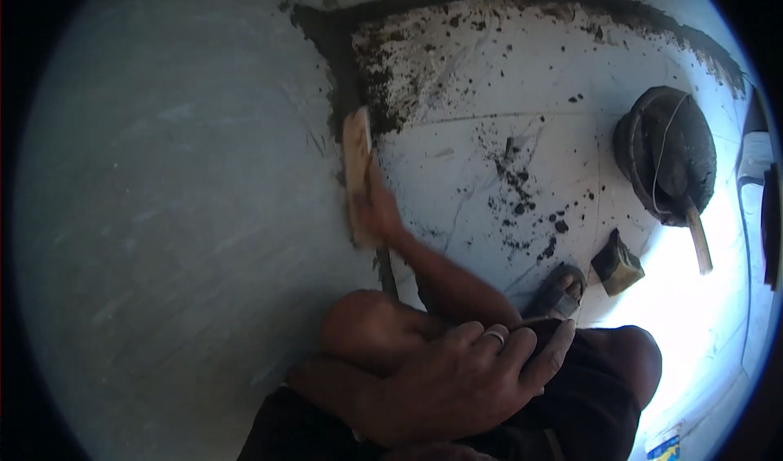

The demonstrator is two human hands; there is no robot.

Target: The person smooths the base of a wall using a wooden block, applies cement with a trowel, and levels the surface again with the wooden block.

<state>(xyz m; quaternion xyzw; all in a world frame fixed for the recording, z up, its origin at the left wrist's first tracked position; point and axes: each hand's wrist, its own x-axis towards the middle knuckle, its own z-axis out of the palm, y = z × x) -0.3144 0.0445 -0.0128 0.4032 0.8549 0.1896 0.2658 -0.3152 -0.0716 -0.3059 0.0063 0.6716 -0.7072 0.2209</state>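
My right hand (379, 208) is closed on a pale wooden float (357, 167). The float lies lengthwise along a strip of wet dark mortar (347, 82), where the smooth grey surface (179, 183) meets white marbled tiles (538, 77). Closer to me, my left hand (465, 371) rests over my lap, its fingers curled and a ring on one of them. A thin brownish edge shows beside its fingertips; what it holds, if anything, is hidden.
At the right stands a mortar-caked black bucket (644, 155) with a wire handle and a wooden tool handle (699, 241) sticking out. A yellowish, dark-stained block (617, 267) lies near my sandalled foot (563, 290). Mortar crumbs (519, 208) litter the tiles.
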